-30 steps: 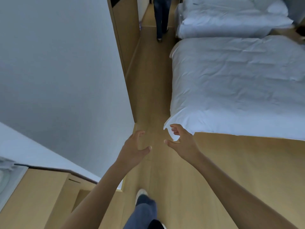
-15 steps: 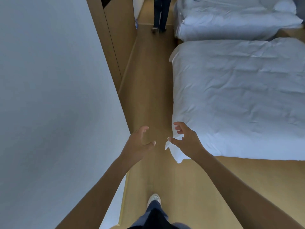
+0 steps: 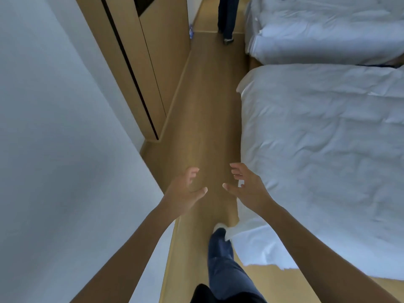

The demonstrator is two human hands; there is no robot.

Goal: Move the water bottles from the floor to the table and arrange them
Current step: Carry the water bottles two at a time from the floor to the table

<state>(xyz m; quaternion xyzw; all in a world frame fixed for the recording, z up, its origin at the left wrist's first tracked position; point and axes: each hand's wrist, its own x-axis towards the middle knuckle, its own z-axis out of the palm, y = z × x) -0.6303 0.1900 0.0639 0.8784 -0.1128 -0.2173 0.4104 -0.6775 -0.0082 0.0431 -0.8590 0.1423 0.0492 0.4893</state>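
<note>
Both my hands are stretched out in front of me over the wooden floor (image 3: 205,119), palms facing each other, and neither holds anything. My left hand (image 3: 185,191) has loosely spread fingers. My right hand (image 3: 244,186) is likewise relaxed, close to the bed's edge. A small blue-and-clear water bottle (image 3: 191,31) shows far ahead on the floor, beside the wooden panel at the aisle's far left. No table is in view.
A narrow aisle runs between a white wall (image 3: 54,149) with a wooden wardrobe panel (image 3: 153,68) on the left and a white-covered bed (image 3: 323,160) on the right. A second bed (image 3: 323,29) lies beyond. Another person's legs (image 3: 227,20) stand at the aisle's far end. My leg (image 3: 220,254) steps forward.
I have walked forward along the aisle; the wooden furniture at lower left has dropped out of view, the bed corner has passed under my right arm, and the wardrobe is closer. Both hands stay empty.
</note>
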